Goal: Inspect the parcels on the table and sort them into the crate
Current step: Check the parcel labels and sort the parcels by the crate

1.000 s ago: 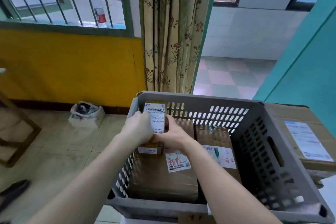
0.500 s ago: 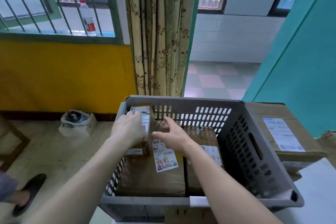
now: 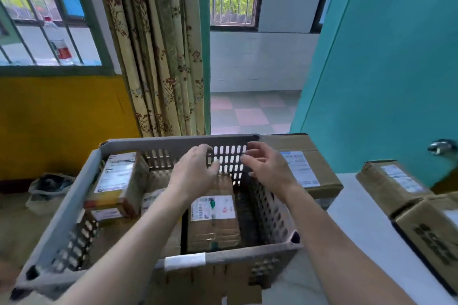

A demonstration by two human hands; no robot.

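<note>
A grey slotted crate point(image 3: 173, 142) stands in front of me. Inside at its left lies a small labelled parcel point(image 3: 116, 181), tilted on top of a flat brown parcel. A brown parcel with a white label point(image 3: 213, 213) lies at the crate's right. My left hand point(image 3: 195, 171) and my right hand point(image 3: 267, 168) hover over the crate's far right part, both empty with fingers spread. More brown parcels wait on the white table: one behind the crate point(image 3: 304, 166) and two at the far right point(image 3: 394, 183), point(image 3: 431, 233).
The white table point(image 3: 359, 218) runs right of the crate, against a teal wall. A floral curtain point(image 3: 158, 57) and yellow wall stand behind. A white bag point(image 3: 47, 188) sits on the floor at left. A tap point(image 3: 441, 146) juts from the right wall.
Both hands have let go of the small labelled parcel, which now rests at the crate's left. They have lifted and moved right, over the crate's far right corner. The view has swung right.
</note>
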